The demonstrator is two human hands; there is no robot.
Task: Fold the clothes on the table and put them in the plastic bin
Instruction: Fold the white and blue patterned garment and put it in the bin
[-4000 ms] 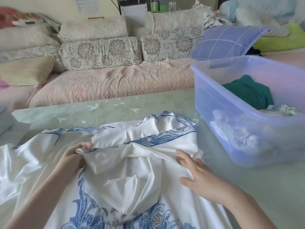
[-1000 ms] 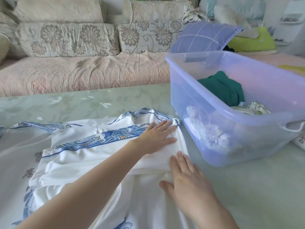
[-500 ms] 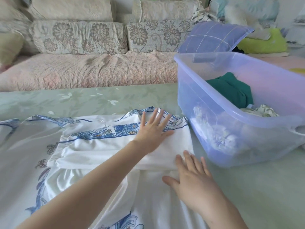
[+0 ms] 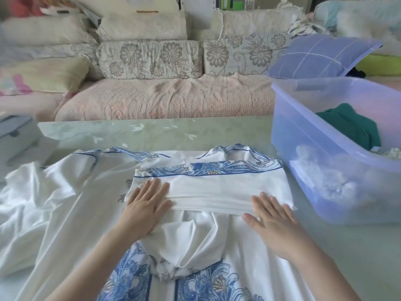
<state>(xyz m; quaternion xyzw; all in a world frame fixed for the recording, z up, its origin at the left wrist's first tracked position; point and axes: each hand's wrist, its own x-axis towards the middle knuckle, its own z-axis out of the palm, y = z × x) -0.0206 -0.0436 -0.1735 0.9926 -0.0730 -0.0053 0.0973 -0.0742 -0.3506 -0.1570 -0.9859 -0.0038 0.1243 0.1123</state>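
A white garment with blue floral print (image 4: 208, 185) lies spread across the pale green table (image 4: 152, 133). Its upper part is folded into a flat band. My left hand (image 4: 145, 205) lies flat, fingers apart, on the left end of that band. My right hand (image 4: 273, 216) lies flat on the band's right end, palm down. Neither hand grips the cloth. Loose white fabric of the garment (image 4: 43, 205) bunches to the left. The translucent blue plastic bin (image 4: 303, 135) stands at the right of the table, holding a dark green garment (image 4: 349, 124) and pale clothes.
A grey box (image 4: 15, 135) sits at the table's left edge. Beyond the table is a sofa (image 4: 165, 98) with floral cushions (image 4: 149, 59), a blue checked pillow (image 4: 321, 57) and piled bedding at the far right.
My left hand has slid from the band's right part to its left end. My right hand stays at the right end. The view has swung back to the left.
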